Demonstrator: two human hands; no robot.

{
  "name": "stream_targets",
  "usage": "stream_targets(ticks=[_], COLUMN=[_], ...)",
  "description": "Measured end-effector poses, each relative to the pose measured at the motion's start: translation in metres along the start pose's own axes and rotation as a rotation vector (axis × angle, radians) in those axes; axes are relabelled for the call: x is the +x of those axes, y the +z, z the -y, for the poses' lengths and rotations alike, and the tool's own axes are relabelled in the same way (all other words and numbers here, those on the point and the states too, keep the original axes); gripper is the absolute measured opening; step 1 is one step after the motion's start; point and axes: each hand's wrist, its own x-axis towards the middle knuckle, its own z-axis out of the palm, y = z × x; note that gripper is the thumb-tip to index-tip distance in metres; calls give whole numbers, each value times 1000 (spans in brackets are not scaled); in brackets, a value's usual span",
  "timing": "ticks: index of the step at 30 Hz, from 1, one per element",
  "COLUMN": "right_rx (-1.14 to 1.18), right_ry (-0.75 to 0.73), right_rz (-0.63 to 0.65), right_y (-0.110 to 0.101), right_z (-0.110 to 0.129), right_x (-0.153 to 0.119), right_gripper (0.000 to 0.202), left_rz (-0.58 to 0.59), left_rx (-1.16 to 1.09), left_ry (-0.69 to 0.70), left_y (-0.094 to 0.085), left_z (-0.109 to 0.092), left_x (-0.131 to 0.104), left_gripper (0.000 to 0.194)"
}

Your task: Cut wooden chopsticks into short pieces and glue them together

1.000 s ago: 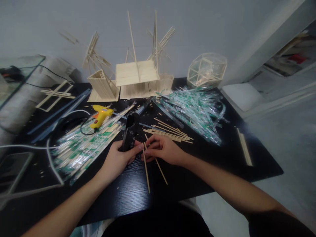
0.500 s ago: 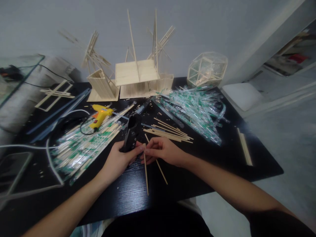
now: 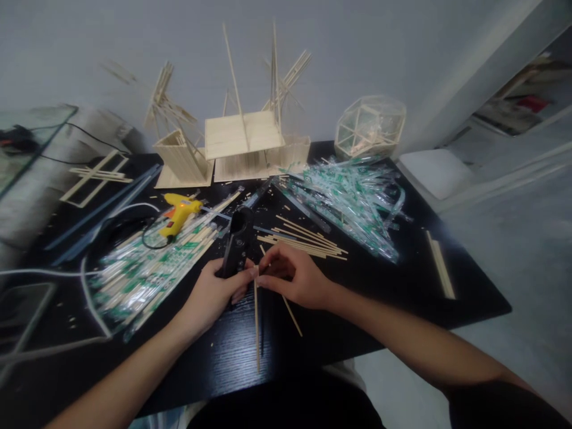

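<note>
Left hand point(image 3: 220, 293) pinching 1 stick point(image 3: 257, 325), its lower end near the table point(image 3: 357, 316) edge.

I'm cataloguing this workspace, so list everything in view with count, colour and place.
Plastic-wrapped wooden sticks: many, pale, left
Plastic glue gun: one, yellow, left
Handheld tool: one, black, in left hand
Thin wooden sticks: several, pale, centre and right
Plastic wrappers: heap, clear-green, centre right
Stick-built models: several, pale, back
Faceted frame: one, pale, back right
Crossed wooden frame: one, pale, left
Flat strips: several, blue-grey, left
Cables: several, white and black, left
Seat: one, white, right
Table: one, black, beneath
Hands: two, bare, centre
</note>
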Motion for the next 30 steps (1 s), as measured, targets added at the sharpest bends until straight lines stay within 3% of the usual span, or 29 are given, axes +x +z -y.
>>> stream_targets(ticks=[4, 10, 17, 30], right_rx=[-111, 47, 297, 187], right_ry=[-140, -119, 136, 146], right_rz=[-15, 54, 143, -16], right_y=[1, 1, 0, 5], right_z=[4, -2, 5, -5], right_x=[-3, 0, 2, 2], right_gripper=[30, 32, 41, 34], left_rz=[-18, -33, -112, -181], left_rx=[-48, -21, 37, 210], left_ry=[5, -9, -27, 18], left_y=[-1, 0, 0, 2], left_z=[1, 1, 5, 3], left_x=[1, 1, 3, 1], left_gripper=[30, 28, 36, 37])
